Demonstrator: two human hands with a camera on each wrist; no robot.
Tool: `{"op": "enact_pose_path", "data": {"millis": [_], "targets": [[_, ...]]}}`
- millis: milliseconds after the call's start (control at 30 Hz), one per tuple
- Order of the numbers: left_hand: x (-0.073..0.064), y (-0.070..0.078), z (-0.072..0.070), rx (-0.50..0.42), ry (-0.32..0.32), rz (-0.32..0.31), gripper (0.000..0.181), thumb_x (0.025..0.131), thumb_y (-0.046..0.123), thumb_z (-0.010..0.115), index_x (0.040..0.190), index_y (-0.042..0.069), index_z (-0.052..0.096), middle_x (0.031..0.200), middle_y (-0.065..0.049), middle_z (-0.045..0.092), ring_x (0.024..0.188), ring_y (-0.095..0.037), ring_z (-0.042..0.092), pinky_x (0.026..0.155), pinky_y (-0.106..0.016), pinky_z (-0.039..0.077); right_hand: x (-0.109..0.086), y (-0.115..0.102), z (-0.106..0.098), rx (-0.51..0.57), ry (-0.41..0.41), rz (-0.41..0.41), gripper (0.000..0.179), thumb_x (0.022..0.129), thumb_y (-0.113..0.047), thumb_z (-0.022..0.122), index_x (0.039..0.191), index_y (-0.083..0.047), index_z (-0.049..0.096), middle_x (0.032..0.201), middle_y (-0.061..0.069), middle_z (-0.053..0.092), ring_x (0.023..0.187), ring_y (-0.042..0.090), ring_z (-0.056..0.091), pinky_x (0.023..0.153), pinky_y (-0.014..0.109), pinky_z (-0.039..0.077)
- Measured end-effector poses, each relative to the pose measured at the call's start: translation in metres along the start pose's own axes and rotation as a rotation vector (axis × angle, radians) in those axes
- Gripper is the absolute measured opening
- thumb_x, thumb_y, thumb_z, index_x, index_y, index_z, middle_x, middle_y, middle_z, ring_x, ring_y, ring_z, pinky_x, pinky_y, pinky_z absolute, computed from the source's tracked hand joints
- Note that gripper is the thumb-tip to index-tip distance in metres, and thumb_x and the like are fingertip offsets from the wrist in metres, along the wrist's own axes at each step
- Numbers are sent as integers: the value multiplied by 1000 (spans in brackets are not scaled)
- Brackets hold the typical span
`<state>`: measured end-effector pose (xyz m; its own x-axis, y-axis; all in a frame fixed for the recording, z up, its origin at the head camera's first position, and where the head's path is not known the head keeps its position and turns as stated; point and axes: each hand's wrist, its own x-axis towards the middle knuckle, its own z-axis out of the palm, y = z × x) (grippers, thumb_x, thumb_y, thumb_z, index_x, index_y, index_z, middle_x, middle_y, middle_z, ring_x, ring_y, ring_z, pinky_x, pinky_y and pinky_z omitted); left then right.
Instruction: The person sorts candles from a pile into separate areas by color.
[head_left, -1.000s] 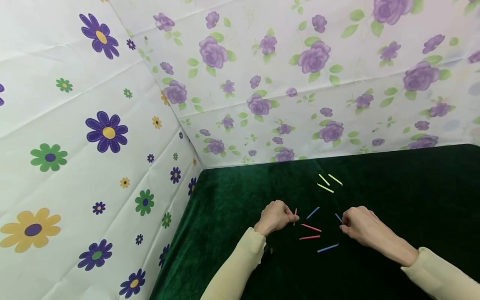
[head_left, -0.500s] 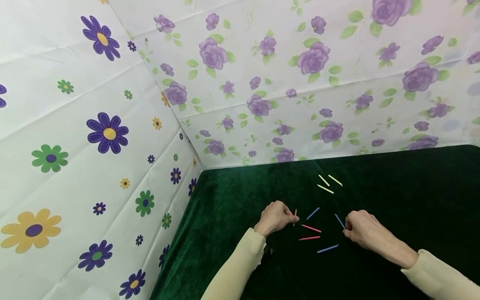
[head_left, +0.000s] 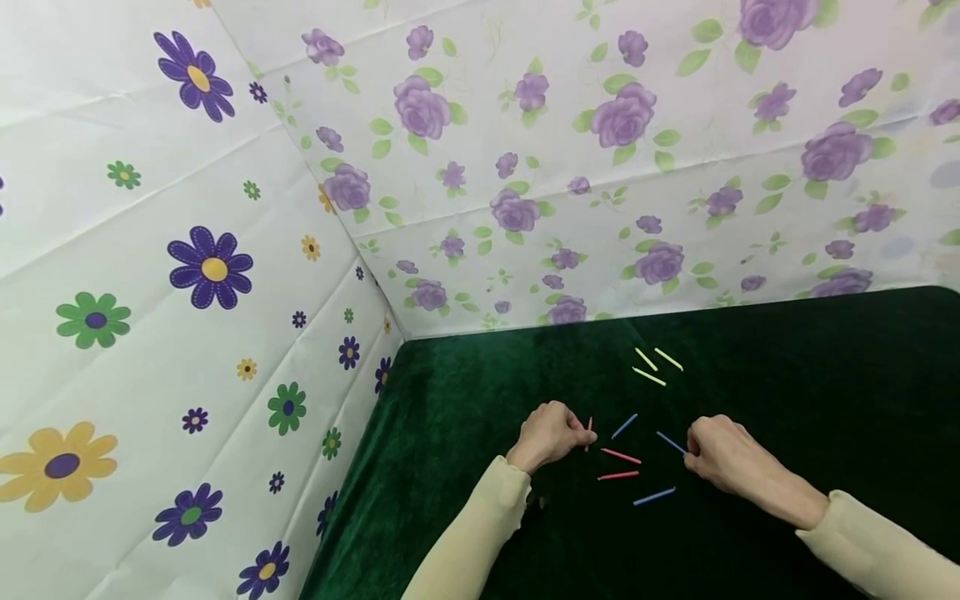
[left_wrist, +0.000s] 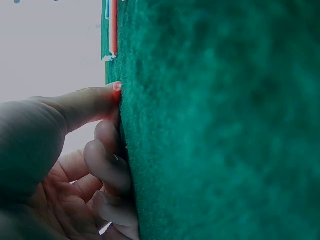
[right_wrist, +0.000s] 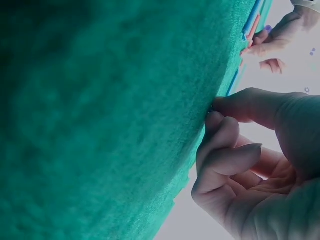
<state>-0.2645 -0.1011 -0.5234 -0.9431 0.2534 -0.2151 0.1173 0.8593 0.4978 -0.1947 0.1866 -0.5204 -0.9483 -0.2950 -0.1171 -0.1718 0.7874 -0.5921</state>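
Note:
My left hand (head_left: pixel 551 435) pinches a thin red candle (head_left: pixel 589 426) between thumb and fingertips, low over the green cloth. In the left wrist view the candle's red end (left_wrist: pixel 117 87) shows at the thumb tip. To the right, my right hand (head_left: pixel 729 454) pinches the near end of a blue candle (head_left: pixel 671 442), which slants up and left from the fingers. Between the hands lie two red candles, an upper one (head_left: pixel 621 456) and a lower one (head_left: pixel 618 476). Another blue candle (head_left: pixel 624 426) is above them, and a further blue candle (head_left: pixel 654 497) is nearer me.
Three yellow candles lie together farther back, one of them a lower candle (head_left: pixel 648 377). Dark green velvety cloth (head_left: pixel 825 375) covers the table. Flower-printed white sheets rise behind it (head_left: pixel 465 275) and at the left (head_left: pixel 135 250).
In my right hand the blue candle has turned, its free end swinging left so it lies flatter across the view. My left hand and its red candle stay in place.

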Motion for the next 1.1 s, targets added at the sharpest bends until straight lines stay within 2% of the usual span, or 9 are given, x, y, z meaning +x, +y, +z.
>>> {"op": "enact_pose_path", "data": {"millis": [300, 467, 1100], "targets": [[0, 0, 1, -1, 0, 3, 34, 97, 43, 83, 68, 26, 79, 73, 9, 63, 61, -11, 48, 57, -29, 38, 0, 3, -3, 19, -8, -27, 7, 95, -8, 73, 89, -10, 72, 73, 0, 61, 57, 11, 58, 51, 25, 48], [0, 0, 1, -4, 0, 4, 34, 97, 43, 83, 68, 26, 79, 75, 9, 65, 62, -11, 49, 57, -29, 38, 1, 10, -9, -2, 16, -50, 7, 96, -9, 72, 89, -11, 73, 75, -1, 61, 58, 9, 56, 52, 26, 47], [-1, 1, -1, -18, -1, -1, 33, 97, 41, 84, 69, 24, 80, 76, 9, 65, 62, -11, 47, 58, -29, 37, 15, 49, -38, -63, 79, -96, 9, 100, -10, 68, 91, -9, 72, 80, 0, 61, 61, 8, 55, 53, 26, 46]]}}
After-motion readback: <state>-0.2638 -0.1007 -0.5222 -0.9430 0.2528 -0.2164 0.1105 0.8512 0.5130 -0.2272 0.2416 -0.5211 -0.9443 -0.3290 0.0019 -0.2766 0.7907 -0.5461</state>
